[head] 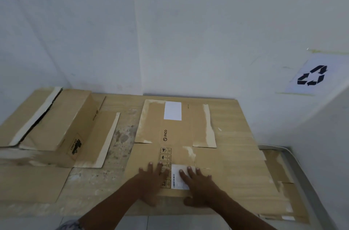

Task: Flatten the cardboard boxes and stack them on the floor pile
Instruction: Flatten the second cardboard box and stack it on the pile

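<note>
A flattened brown box (pixel 175 135) printed "PICO", with a white label, lies on top of the floor pile (pixel 241 163) of flat cardboard in the corner. My left hand (pixel 153 180) and my right hand (pixel 200 186) rest palm down on its near end, fingers spread, side by side and touching the cardboard. Neither hand grips anything. To the left a second box (pixel 56 122) sits partly collapsed, its panels still raised and its flaps splayed out.
White walls close in behind and on the right, where a sheet with a recycling symbol (pixel 311 75) is taped. A grey raised edge (pixel 294 169) runs along the pile's right side. Bare mottled floor (pixel 120 141) shows between the two boxes.
</note>
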Tool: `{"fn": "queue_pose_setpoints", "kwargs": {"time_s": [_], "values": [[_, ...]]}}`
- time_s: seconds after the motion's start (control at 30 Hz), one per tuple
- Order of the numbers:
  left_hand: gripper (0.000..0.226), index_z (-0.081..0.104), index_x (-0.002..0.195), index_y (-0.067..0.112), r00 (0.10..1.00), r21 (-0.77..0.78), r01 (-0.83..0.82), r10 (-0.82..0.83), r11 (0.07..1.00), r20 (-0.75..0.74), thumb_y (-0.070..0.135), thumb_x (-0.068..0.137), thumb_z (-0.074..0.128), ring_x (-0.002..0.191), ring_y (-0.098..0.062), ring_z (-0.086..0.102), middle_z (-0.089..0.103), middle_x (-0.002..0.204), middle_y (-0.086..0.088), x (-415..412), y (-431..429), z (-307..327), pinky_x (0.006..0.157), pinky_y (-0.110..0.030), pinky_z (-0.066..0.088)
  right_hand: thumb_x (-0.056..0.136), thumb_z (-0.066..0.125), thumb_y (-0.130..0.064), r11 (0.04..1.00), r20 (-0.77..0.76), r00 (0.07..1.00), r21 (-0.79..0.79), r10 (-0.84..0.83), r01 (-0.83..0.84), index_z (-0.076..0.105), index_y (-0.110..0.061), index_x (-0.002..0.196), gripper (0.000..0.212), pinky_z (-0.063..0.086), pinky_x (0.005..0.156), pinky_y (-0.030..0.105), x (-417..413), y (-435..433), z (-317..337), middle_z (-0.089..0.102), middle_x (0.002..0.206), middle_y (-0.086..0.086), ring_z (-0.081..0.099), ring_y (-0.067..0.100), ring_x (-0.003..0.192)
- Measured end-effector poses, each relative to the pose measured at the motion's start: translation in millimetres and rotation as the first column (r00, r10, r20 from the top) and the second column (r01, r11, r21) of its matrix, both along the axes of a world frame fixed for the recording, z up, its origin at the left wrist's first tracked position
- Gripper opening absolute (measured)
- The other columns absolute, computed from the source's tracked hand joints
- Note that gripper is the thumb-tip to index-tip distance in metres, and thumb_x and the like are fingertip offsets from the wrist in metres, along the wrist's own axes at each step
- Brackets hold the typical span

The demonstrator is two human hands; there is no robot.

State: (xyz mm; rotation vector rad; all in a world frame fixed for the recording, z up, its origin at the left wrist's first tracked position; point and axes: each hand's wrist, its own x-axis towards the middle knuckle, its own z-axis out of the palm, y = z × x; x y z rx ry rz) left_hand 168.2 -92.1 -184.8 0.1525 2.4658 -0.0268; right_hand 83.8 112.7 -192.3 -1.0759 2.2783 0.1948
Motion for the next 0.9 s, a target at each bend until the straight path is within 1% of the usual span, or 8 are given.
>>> {"fn": "queue_pose_setpoints", "kwargs": {"time_s": [0.07, 0.17, 0.27, 0.33, 0.47, 0.63, 0.77, 0.9], "values": [[0.09, -0.006, 0.154, 0.012, 0.993, -0.068, -0.03, 0.022, 0.997, -0.112, 0.026, 0.093, 0.058, 0.143, -0.054, 0.004, -0.01, 0.16, -0.024, -1, 1, 7, 0.109, -0.07, 0.02, 0.084, 0.057, -0.062, 1.0, -0.013, 1.0, 0.003, 0.007, -0.007, -0.007, -0.028, 0.154, 0.1, 0.025, 0.113, 0.063, -16, -11, 23, -0.001, 0.163, 0.014, 0.008, 0.043, 0.146], [0.077, -0.006, 0.154, 0.01, 0.972, -0.023, -0.134, 0.127, 0.991, -0.197, 0.005, 0.098, 0.045, 0.147, -0.046, 0.005, -0.004, 0.161, -0.025, -11, -9, 23, 0.116, -0.06, 0.019, 0.086, 0.056, -0.059, 1.0, -0.04, 0.999, -0.031, -0.001, 0.0, -0.001, -0.026, 0.155, 0.096, 0.028, 0.114, 0.052, -34, -23, 53, 0.004, 0.163, 0.014, 0.015, 0.04, 0.145], [0.069, -0.001, 0.155, 0.008, 0.96, 0.027, -0.156, 0.158, 0.987, -0.231, 0.007, 0.099, 0.04, 0.148, -0.039, 0.012, 0.003, 0.161, -0.022, -28, -27, 44, 0.117, -0.052, 0.025, 0.089, 0.053, -0.052, 0.983, -0.107, 0.991, -0.176, -0.079, 0.06, 0.007, -0.026, 0.155, 0.084, 0.028, 0.114, 0.05, -40, -22, 56, 0.011, 0.163, 0.009, 0.016, 0.033, 0.147], [0.065, 0.006, 0.154, 0.006, 0.962, 0.0, -0.12, 0.116, 0.993, -0.246, 0.01, 0.099, 0.04, 0.145, -0.039, 0.021, 0.012, 0.16, -0.023, -38, -34, 51, 0.113, -0.051, 0.032, 0.093, 0.053, -0.034, 0.969, -0.174, 0.978, -0.235, -0.119, 0.076, 0.011, -0.024, 0.154, 0.074, 0.027, 0.115, 0.05, -43, -17, 47, 0.015, 0.162, 0.01, 0.018, 0.03, 0.147], [0.058, 0.018, 0.151, 0.008, 0.975, -0.055, -0.06, 0.047, 0.997, -0.219, 0.016, 0.098, 0.041, 0.13, -0.037, 0.042, 0.032, 0.152, -0.022, -52, -38, 45, 0.101, -0.052, 0.044, 0.094, 0.05, -0.006, 0.981, -0.104, 0.988, -0.164, -0.117, 0.099, 0.009, -0.021, 0.155, 0.075, 0.018, 0.117, 0.053, -57, -14, 45, 0.014, 0.162, 0.013, 0.016, 0.032, 0.148], [0.058, 0.018, 0.152, 0.009, 0.977, -0.032, -0.071, 0.063, 0.997, -0.203, 0.016, 0.098, 0.04, 0.13, -0.035, 0.042, 0.03, 0.152, -0.02, -59, -35, 45, 0.101, -0.051, 0.043, 0.094, 0.051, -0.005, 0.986, -0.098, 0.991, -0.152, -0.09, 0.075, 0.009, -0.022, 0.155, 0.076, 0.015, 0.118, 0.055, -71, -12, 56, 0.013, 0.162, 0.012, 0.015, 0.031, 0.148], [0.06, 0.017, 0.15, 0.007, 0.973, -0.075, -0.054, 0.036, 0.996, -0.228, 0.017, 0.097, 0.042, 0.13, -0.036, 0.039, 0.029, 0.151, -0.021, -52, -38, 41, 0.099, -0.054, 0.042, 0.094, 0.049, -0.003, 0.989, -0.109, 0.99, -0.125, -0.094, 0.08, -0.008, -0.039, 0.152, 0.089, 0.007, 0.114, 0.065, -65, 0, 43, -0.003, 0.164, 0.007, 0.0, 0.037, 0.149], [0.064, 0.015, 0.152, 0.01, 0.975, -0.073, -0.061, 0.044, 0.995, -0.217, 0.019, 0.096, 0.046, 0.137, -0.036, 0.034, 0.024, 0.155, -0.019, -49, -40, 36, 0.103, -0.054, 0.039, 0.095, 0.044, 0.001, 0.984, -0.127, 0.983, -0.132, -0.133, 0.116, -0.011, -0.045, 0.149, 0.09, 0.008, 0.113, 0.066, -60, 5, 43, 0.001, 0.164, 0.007, 0.004, 0.038, 0.149]]}}
